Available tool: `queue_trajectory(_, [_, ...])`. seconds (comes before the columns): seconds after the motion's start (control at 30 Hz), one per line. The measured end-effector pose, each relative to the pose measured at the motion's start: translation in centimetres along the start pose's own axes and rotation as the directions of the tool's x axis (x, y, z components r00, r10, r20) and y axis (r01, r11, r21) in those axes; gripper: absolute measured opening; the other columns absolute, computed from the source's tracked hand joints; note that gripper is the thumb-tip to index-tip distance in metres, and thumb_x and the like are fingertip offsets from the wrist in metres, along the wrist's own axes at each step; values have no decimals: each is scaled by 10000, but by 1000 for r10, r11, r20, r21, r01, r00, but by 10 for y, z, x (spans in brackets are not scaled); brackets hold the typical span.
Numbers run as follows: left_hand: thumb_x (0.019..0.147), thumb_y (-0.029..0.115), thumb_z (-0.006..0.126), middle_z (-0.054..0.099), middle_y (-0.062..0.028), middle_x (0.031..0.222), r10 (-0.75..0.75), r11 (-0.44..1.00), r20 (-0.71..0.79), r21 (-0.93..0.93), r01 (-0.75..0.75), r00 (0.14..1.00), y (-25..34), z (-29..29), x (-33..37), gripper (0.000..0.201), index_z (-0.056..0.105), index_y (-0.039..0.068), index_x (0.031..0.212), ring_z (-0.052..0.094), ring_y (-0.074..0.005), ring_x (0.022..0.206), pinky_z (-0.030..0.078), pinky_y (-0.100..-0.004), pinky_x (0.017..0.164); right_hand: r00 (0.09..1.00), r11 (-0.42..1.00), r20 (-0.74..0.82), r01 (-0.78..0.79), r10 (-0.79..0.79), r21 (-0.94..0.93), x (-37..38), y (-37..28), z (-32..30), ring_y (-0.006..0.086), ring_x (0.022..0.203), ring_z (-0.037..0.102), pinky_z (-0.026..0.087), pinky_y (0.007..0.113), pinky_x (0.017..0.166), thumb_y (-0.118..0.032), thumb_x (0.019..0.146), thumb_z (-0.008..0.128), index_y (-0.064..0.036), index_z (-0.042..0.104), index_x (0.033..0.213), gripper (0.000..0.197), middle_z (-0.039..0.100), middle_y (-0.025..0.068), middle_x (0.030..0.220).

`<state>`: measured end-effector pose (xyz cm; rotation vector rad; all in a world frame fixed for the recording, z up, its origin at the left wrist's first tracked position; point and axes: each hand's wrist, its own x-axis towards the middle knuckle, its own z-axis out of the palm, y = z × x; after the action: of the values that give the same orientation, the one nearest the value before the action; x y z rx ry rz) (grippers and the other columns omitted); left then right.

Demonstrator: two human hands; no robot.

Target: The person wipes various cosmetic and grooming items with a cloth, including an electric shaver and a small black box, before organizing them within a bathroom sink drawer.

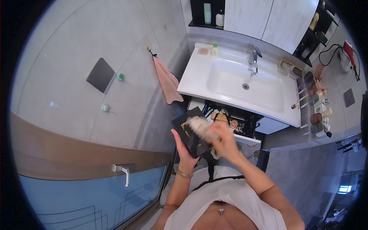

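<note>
My left hand [184, 152] holds a black box [181, 127] with gold print from below and along its left side, tilted in front of the drawer. In my right hand [225, 141] is a pale, crumpled cloth [200, 127], blurred by motion and lying over the box's upper face. My right fingers are closed round the cloth, which covers part of the box. Just beyond both hands, the pulled-out drawer [248, 140] under the washbasin holds several small items, among them a tan box [219, 117] and a round orange-brown item [234, 124].
A white washbasin [191, 78] with a chrome tap [253, 56] overhangs the drawer. A pink towel [165, 78] hangs on the left wall. Several cups and toothbrushes line the right wall, below a red and white hair dryer [347, 57]. A window handle [125, 172] juts out at lower left.
</note>
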<state>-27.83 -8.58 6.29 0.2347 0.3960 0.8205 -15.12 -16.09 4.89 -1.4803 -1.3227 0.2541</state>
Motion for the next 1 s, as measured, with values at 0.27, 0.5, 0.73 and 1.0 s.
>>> queue_trajectory(0.27, [887,691,373,627,-105,1138,43,987,168,-160,-16,985,-3,-43,4,711,538,97,1241,627,-233,989,517,-406,881,992,992,18,121,-121,39,-17,-32,10,318,943,541,437,374,828,46,646,704,-31,653,965,333,579,127,982])
queue_trajectory(0.5, [908,681,328,581,-92,1205,167,977,194,-161,-137,967,-9,-23,6,724,481,95,1304,594,-227,1039,504,-392,891,998,993,-28,62,-59,97,-29,-50,15,286,899,502,405,363,810,47,569,714,-71,669,959,410,557,97,958])
queue_trajectory(0.73, [866,758,237,459,-80,1387,326,945,-14,-19,-326,945,-13,14,-8,863,343,107,1422,481,-249,1242,399,-406,1038,954,916,-151,-194,260,352,-3,-18,4,267,1187,477,395,343,987,53,745,666,-2,623,1030,293,408,126,1365])
queue_trajectory(1.0, [920,672,312,532,-92,1272,476,814,-30,393,-428,879,-17,-26,-4,743,428,66,1334,550,-234,1136,469,-373,937,972,881,-124,-121,198,457,-32,-39,22,268,1230,481,434,325,946,103,763,647,-30,615,1070,336,262,137,1486])
